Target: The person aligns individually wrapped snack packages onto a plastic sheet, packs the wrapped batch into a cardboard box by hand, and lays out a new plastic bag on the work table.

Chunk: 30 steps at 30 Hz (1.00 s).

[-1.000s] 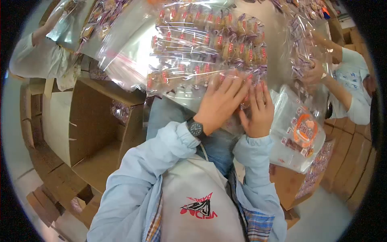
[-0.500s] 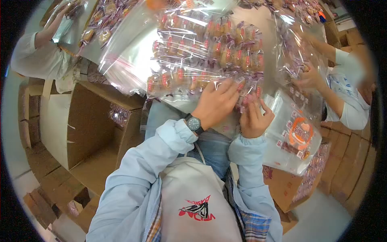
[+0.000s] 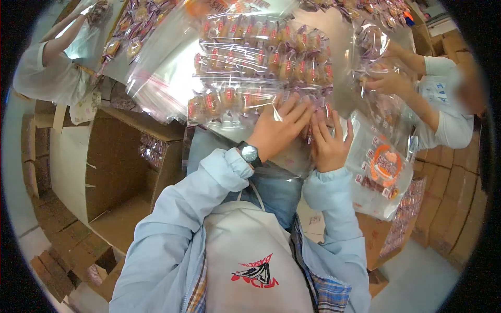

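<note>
In front of me lies a large clear plastic bag (image 3: 229, 122) with rows of small wrapped cakes (image 3: 261, 62) inside, in purple-edged wrappers with red labels. My left hand (image 3: 284, 125), below a black wristwatch (image 3: 249, 153), rests on the right part of the nearest row with its fingers stretched forward. Close beside it, my right hand (image 3: 331, 141) touches the packets at that row's right end, fingers extended and apart. Some packets under the fingers are hidden. A stack of flat printed plastic bags (image 3: 378, 167) with an orange round logo lies right of my right hand.
Clear bags (image 3: 156, 99) are piled at the left. An open cardboard box (image 3: 122, 167) stands below them; another box (image 3: 373, 235) with packets is at lower right. A co-worker's hands (image 3: 389, 83) handle a filled bag at right; another person's arm (image 3: 60, 44) is upper left.
My right hand's bent fingers have straightened and spread against the row's end. My left hand has shifted slightly. The co-worker's hands at right have moved up a little.
</note>
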### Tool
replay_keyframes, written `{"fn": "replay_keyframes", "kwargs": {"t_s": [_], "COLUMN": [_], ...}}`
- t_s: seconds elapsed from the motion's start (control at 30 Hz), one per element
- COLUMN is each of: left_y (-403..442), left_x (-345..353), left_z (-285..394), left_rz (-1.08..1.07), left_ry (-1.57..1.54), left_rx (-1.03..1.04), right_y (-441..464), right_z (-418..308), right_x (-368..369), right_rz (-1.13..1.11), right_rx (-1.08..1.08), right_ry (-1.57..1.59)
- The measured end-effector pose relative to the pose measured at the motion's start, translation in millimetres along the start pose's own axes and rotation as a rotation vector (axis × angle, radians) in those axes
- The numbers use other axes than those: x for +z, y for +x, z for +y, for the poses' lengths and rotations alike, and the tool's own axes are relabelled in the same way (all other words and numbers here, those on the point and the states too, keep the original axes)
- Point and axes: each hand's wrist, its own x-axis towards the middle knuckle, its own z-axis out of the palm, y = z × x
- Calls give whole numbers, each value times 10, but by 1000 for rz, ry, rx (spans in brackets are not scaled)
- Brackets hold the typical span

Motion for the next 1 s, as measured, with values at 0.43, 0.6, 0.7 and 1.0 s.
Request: {"fn": "replay_keyframes", "kwargs": {"t_s": [0.43,0.6,0.7,1.0], "left_y": [23,65,60,25], "left_x": [37,15,88,59], "left_z": [12,-2,-66,-87], "left_rz": [-54,-41,-10,-49], "left_ry": [208,157,147,89], "left_rx": [33,28,16,-15], "right_y": [65,134,200,296], "right_z": [51,147,7,-34], "right_x": [24,177,218,195], "right_rz": [-72,12,40,143], "right_rx": [-31,-105,-9,82], "right_ry": [-179,-257,-222,-97]}}
